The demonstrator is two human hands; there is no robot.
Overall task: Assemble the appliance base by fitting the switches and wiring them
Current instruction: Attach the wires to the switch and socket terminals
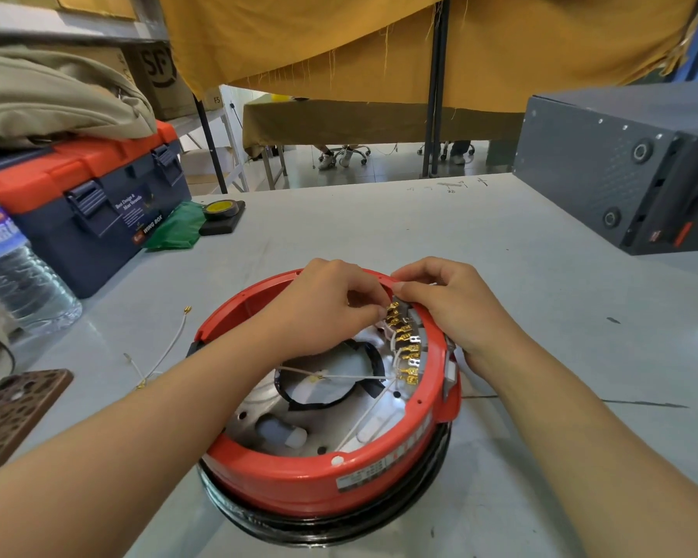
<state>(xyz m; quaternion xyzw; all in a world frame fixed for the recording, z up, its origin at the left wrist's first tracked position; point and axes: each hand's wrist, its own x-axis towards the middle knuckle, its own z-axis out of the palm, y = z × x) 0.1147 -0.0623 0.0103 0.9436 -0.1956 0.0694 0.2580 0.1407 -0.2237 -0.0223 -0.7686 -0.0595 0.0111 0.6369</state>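
Grey worktable [500,251], mustard curtain [379,38]

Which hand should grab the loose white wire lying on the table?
Probably the left hand. The loose white wire lies on the table on the left side of the red base, while the right hand is across the base, steadying its rim.

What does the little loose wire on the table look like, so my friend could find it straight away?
Start at the big round red appliance base in the middle of the grey table. Look just to its left, between it and the brown patterned phone case. There lies the thin white loose wire with small gold metal ends, the only wire lying outside the base, untouched by either hand.
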